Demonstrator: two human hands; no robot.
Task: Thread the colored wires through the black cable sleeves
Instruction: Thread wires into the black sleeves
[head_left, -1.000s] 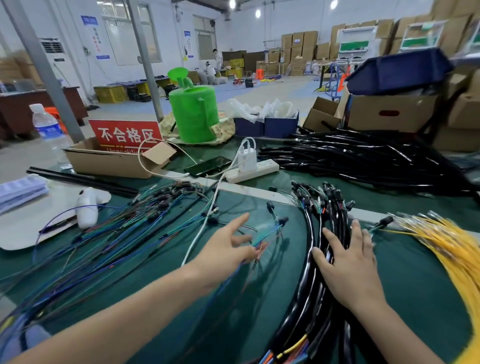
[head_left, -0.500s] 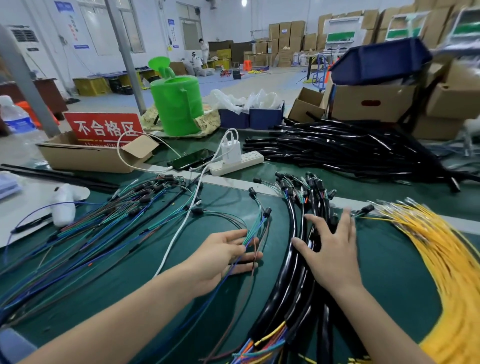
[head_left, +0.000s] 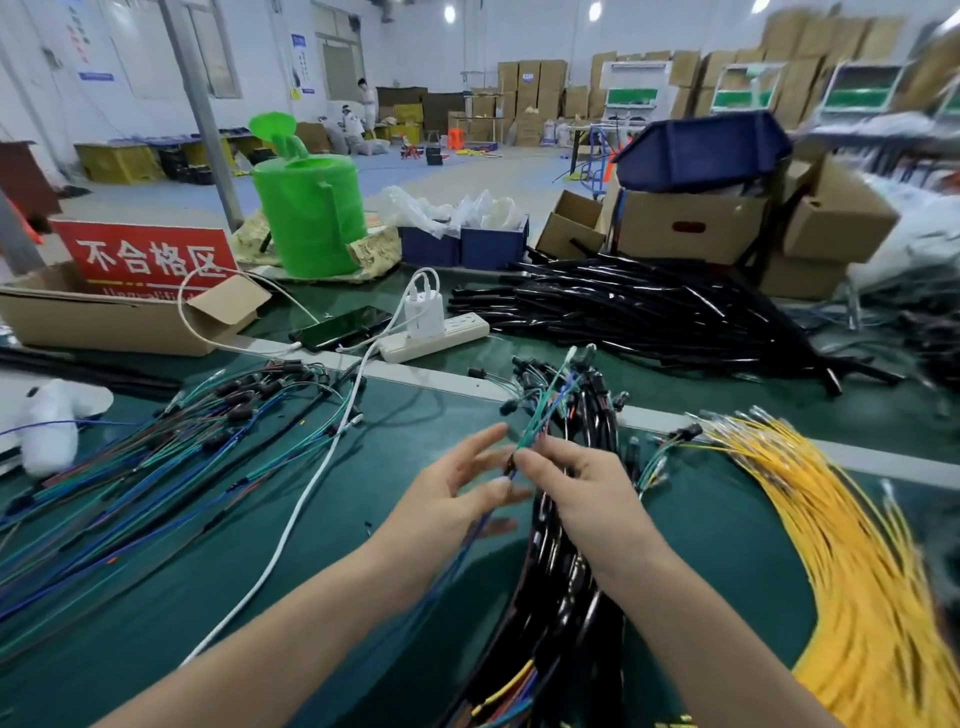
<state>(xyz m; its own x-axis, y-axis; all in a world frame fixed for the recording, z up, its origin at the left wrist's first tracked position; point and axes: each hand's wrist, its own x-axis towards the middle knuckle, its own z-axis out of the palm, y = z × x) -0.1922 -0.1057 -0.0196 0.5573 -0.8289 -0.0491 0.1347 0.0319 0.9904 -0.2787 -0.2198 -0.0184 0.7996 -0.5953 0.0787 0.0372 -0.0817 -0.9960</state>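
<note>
Green bench mat (head_left: 363, 519) | right hand (head_left: 587, 493) pinches colored wires (head_left: 540, 415); left hand (head_left: 447, 493) fingers straight, holding nothing | sleeved bundle (head_left: 561, 597) near; unsleeved wires (head_left: 156, 457) at left, black cable sleeves (head_left: 649, 312) far: judged part-done, much left.

Left hand (head_left: 457, 501) open, right hand (head_left: 587, 499) pinching.

Yellow wires (head_left: 857, 571) blurred, cut off bottom-right; sleeved bundle (head_left: 566, 597) partly hidden under right hand (head_left: 587, 499).

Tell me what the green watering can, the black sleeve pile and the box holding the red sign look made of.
The green watering can: likely plastic, even glossy colour. The black sleeve pile: probably plastic or rubber tubing, shiny highlights. The box: brown cardboard, matte, folded flap.
</note>
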